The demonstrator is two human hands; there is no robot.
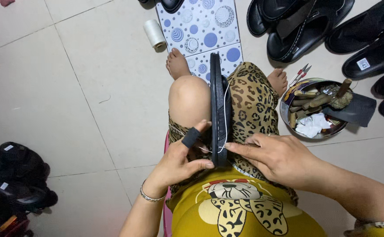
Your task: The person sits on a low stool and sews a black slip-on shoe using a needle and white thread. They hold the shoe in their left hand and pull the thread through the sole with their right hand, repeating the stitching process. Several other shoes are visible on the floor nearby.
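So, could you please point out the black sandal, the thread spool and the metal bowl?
black sandal (217,101), head view, sole edge.
thread spool (154,34), head view, wound side.
metal bowl (285,115), head view, left rim.

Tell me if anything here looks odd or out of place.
Little stands out. The black sandal stands on edge between the knees, held by the left hand and right hand. A black sleeve covers the left thumb. Small snips lie loose on the floor.

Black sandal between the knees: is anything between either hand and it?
Nothing visible. The left hand and right hand both already touch the sandal at its near end, with white thread running along its edge.
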